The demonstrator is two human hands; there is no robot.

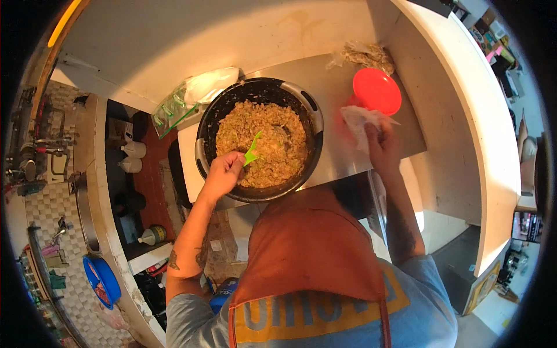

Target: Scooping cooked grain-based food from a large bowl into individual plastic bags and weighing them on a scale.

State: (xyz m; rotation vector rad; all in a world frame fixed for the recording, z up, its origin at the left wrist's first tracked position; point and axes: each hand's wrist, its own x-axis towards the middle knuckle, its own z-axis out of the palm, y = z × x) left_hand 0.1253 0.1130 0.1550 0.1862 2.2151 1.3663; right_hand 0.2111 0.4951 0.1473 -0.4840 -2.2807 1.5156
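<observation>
A large black tub with grey handles stands before me on the metal counter. Inside it is a mound of ground-meat-like mixture with green bits. My left hand grips a bright green plastic utensil, whose far end rests at the mixture; its exact kind is unclear. To the tub's right, my right hand pinches a thin, whitish sheet, plastic or paper. Just beyond that hand is a round red plastic piece, with another red part blurred and partly hidden by the sheet.
Behind the tub lie a green-edged zip bag and a white bag. A clear bag of brownish contents sits in the back right corner. Partitions wall the metal counter. At far left, a blue basin holds what looks like meat.
</observation>
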